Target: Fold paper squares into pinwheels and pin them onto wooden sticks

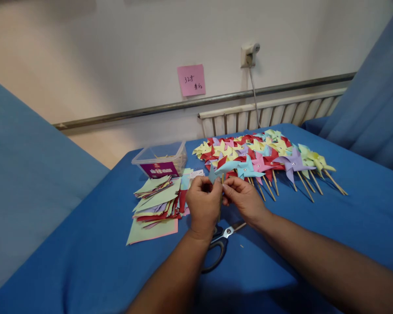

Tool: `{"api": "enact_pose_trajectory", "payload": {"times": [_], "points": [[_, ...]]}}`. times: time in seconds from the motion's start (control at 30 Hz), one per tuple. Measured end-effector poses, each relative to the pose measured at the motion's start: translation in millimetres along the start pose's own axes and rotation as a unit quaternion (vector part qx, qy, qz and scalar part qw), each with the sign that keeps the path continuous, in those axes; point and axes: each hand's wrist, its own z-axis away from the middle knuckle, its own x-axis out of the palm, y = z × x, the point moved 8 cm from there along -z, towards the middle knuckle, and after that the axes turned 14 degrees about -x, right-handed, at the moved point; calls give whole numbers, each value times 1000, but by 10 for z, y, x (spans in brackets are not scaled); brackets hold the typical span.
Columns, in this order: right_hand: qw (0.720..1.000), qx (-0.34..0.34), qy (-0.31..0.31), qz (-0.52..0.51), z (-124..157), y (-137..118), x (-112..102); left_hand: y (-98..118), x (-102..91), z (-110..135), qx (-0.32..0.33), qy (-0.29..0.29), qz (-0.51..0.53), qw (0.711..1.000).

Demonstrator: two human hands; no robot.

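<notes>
Over the middle of the table, my left hand (205, 200) is closed around a light blue paper pinwheel (212, 175) on a thin wooden stick. The stick's tip shows between my hands, and its lower part runs down beneath them. My right hand (244, 196) meets the left at the stick's top, thumb and forefinger pinched together; what they pinch is too small to make out. Below my hands lie black-handled scissors (228, 231), blades pointing right and partly covered by my left wrist. A heap of finished-looking colored pinwheels (258, 162) lies just behind my right hand.
Left of my hands are stacks of colored paper (157, 209). Behind them stands a clear plastic box (180, 157) holding thin sticks. The table has a blue cloth (111, 261). At the back are a wall, a pipe (150, 110), a radiator (281, 111) and a plugged-in cord (253, 87).
</notes>
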Motion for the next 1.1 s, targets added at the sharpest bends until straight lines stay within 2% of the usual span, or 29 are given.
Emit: {"api": "enact_pose_trajectory", "payload": {"times": [0.37, 0.63, 0.9, 1.1], "points": [[1000, 1, 3, 7, -10, -16, 1, -21, -1, -15, -3, 4, -8, 1000], [999, -24, 15, 28, -21, -48, -14, 33, -12, -3, 8, 7, -22, 1000], [997, -26, 21, 63, -27, -114, -19, 26, 11, -6, -32, -26, 62, 997], [997, -38, 17, 69, -41, -138, -16, 16, 29, 2, -28, -47, 80, 995]]}}
